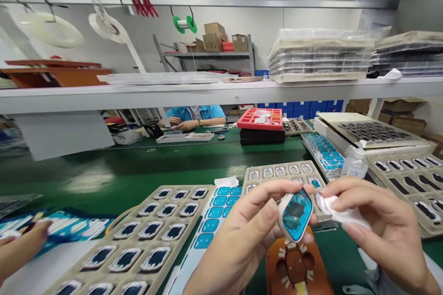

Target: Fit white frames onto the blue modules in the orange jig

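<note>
Left hand [242,230] is holding case [283,227] | right hand [384,212] is pinching wad [348,215] | seems done: blue film [300,217] is covering case | tray pieces [154,258] are maybe waiting without blue

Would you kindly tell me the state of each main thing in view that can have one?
Left hand: closed on blue-faced device
Right hand: pinching white tissue-like piece
Blue-faced device: held, tilted
White tissue-like piece: crumpled
Pump bottle: upright
Red tray: stacked on black base
Beige tray at left: filled with parts
Green spool: hanging
</note>
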`<state>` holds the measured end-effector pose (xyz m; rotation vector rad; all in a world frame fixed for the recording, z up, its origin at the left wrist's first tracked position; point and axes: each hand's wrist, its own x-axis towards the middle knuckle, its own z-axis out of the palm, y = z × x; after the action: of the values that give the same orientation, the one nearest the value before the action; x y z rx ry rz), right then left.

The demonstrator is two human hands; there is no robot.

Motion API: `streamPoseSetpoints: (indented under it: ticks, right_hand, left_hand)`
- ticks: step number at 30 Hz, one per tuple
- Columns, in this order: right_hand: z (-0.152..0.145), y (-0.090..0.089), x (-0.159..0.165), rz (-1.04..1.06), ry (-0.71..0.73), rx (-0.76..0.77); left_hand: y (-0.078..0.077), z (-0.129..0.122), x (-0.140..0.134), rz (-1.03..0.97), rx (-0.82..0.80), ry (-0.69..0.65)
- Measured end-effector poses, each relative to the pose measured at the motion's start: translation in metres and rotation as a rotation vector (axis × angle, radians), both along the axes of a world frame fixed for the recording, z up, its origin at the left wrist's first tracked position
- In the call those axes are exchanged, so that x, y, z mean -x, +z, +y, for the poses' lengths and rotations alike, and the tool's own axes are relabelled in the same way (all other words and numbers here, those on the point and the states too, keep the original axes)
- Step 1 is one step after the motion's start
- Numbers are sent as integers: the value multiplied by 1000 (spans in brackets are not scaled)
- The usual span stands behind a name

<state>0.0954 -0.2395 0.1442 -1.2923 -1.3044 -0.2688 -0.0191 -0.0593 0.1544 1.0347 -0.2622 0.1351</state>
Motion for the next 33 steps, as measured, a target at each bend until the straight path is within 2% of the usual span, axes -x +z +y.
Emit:
streamPoseSetpoints:
  ticks: [3, 8, 14, 18, 24, 33]
  right_hand:
    - [3, 1, 2, -85, -53, -27]
    - [7, -3, 4, -75, -148, -63]
    - [4, 0, 7, -193, -303, -30]
    - [2, 4, 10, -121, -212, -5]
    - [2, 2, 13, 32, -149, -18]
    - [6, 0, 14, 180, -103, -31]
  left_hand:
    - [-1, 0, -2, -14, -47, 29]
    - [1, -5, -5, 37, -79, -21]
    - [6, -16, 1, 19, -134, 82]
    - [4, -16, 2, 17, -177, 94]
    - [0, -13, 1, -16, -249, 2]
    - [1, -15, 4, 2, -324, 78]
